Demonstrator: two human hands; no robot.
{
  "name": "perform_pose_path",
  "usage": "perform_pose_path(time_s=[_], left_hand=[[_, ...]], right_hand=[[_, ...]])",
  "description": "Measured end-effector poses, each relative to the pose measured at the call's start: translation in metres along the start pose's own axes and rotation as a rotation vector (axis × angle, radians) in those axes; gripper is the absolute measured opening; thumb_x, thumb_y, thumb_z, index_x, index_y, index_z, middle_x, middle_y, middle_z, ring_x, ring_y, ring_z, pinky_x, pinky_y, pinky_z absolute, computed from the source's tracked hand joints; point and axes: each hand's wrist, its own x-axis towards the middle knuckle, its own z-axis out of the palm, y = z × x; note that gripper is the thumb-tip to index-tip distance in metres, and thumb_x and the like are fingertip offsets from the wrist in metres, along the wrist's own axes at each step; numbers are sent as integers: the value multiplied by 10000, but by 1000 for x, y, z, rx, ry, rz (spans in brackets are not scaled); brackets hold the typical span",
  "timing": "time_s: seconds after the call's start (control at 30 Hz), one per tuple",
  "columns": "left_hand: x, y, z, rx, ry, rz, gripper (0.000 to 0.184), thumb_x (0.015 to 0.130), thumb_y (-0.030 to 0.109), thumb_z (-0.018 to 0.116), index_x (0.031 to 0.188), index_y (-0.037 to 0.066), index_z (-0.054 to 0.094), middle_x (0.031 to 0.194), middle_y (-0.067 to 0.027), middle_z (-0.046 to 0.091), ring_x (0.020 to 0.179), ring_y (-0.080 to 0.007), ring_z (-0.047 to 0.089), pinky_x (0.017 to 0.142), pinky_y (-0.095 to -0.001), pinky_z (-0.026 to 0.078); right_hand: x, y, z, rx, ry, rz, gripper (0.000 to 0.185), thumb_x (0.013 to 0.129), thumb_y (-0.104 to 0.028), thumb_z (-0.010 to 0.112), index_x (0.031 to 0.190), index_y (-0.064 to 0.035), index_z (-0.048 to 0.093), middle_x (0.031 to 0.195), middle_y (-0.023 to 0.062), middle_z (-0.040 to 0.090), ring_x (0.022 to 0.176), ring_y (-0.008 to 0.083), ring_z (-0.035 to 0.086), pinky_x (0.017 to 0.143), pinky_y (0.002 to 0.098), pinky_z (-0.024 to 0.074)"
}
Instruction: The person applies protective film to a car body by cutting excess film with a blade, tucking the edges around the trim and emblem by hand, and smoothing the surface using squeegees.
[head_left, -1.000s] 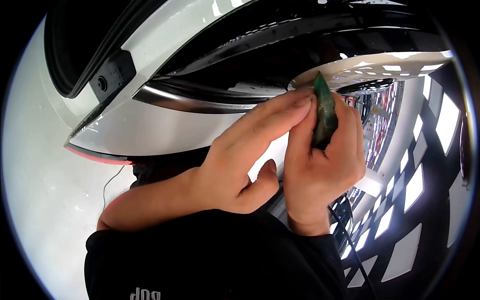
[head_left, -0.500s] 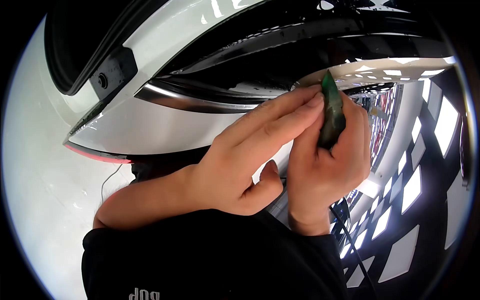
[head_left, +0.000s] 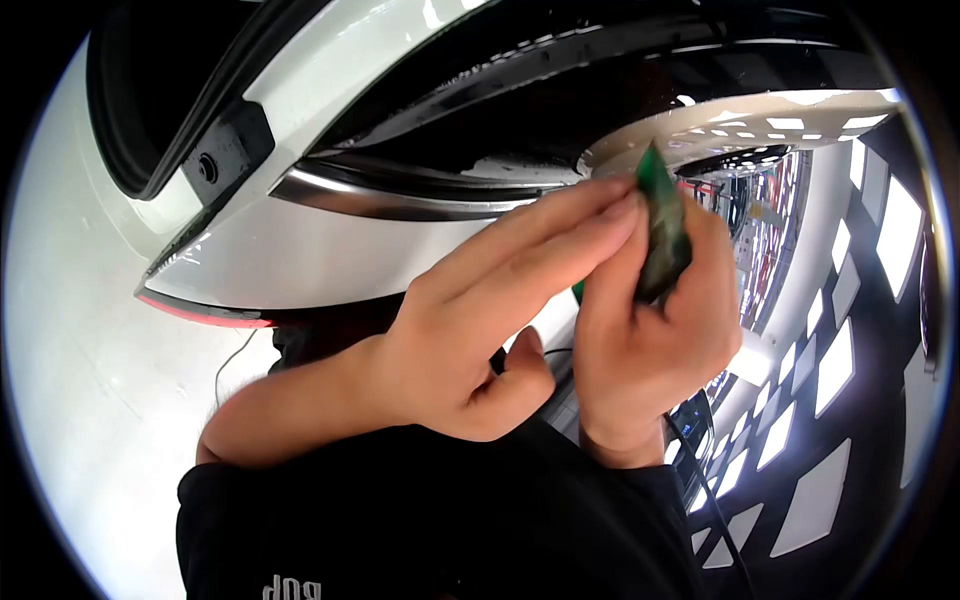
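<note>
My right hand (head_left: 665,320) is closed around a dark green, pointed tool (head_left: 662,225), whose bright green tip points up beside the glossy black car panel (head_left: 520,120). From the left reaches my left hand (head_left: 490,285), its fingers stretched out close together and their tips touching the tool's side and my right thumb. The left thumb is bent below and holds nothing visible. A small green edge shows between the two hands. Whether the tip touches the panel cannot be made out.
A silver trim strip (head_left: 390,203) runs along the white car body (head_left: 290,260) to the left. Glossy, curved bodywork (head_left: 860,300) on the right reflects ceiling lights. A black cable (head_left: 710,500) hangs at the lower right, near my black shirt (head_left: 420,520).
Compared with a second ago, the tool and my right hand are slightly further right. My left thumb has shifted a little left and down since the middle frame. The green edge between the hands now shows.
</note>
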Motion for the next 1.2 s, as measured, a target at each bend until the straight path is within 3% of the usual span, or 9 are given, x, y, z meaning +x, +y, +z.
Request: perform_pose_path(time_s=[0.33, 0.43, 0.53, 0.73, 1.0, 1.13, 1.2], left_hand=[[-9, -12, 0, -45, 39, -37, 860, 621, -59, 433, 1471, -191, 418, 1524, -356, 437, 1456, -444, 456, 1220, -474, 368], [-15, -6, -4, -17, 36, -93, 851, 625, -48, 444, 1465, -182, 437, 1505, -354, 464, 1443, -447, 474, 1208, -479, 378], [-12, 3, -8, 13, 4, -94, 829, 626, -43, 465, 1445, -171, 475, 1476, -356, 500, 1409, -472, 508, 1192, -480, 388], [-1, -2, -1, 8, 0, -20, 877, 620, -67, 458, 1490, -169, 418, 1534, -336, 455, 1472, -427, 448, 1225, -450, 351], [-7, -6, -4, -41, -12, -70, 899, 631, -65, 434, 1520, -173, 355, 1580, -332, 384, 1488, -410, 427, 1233, -463, 353], [-17, -7, -10, -31, -25, -117, 885, 649, -46, 431, 1521, -174, 352, 1580, -332, 379, 1487, -411, 428, 1228, -470, 359], [-18, -1, -14, 7, -42, -118, 851, 663, -34, 444, 1500, -178, 388, 1553, -341, 414, 1478, -424, 438, 1217, -473, 368]], right_hand=[[-1, -15, 9, -122, -52, 142, 146, 906, -50, 734, 1034, 7, 694, 858, 156, 679, 725, 345, 671, 656, 393, 526], [-6, -7, 12, -86, -120, 10, 222, 910, -84, 757, 1073, 18, 646, 859, 129, 623, 625, 306, 652, 512, 384, 524], [-8, -7, 6, -45, -84, -3, 203, 915, -35, 732, 1093, 23, 654, 858, 138, 635, 677, 321, 652, 588, 373, 533], [0, -8, 11, -72, 36, 91, 131, 940, -91, 727, 1035, -4, 707, 780, 120, 665, 638, 264, 640, 617, 348, 501], [2, -20, 10, -96, -47, 186, 100, 920, -71, 725, 990, -6, 694, 778, 130, 655, 640, 297, 640, 601, 377, 494], [1, -22, 8, -151, -184, 162, 113, 910, -53, 709, 1011, -7, 694, 826, 152, 654, 684, 336, 646, 616, 399, 502], [-5, -17, 7, -112, -139, 87, 154, 912, -57, 724, 1040, 4, 665, 833, 144, 635, 669, 336, 648, 585, 396, 520]])
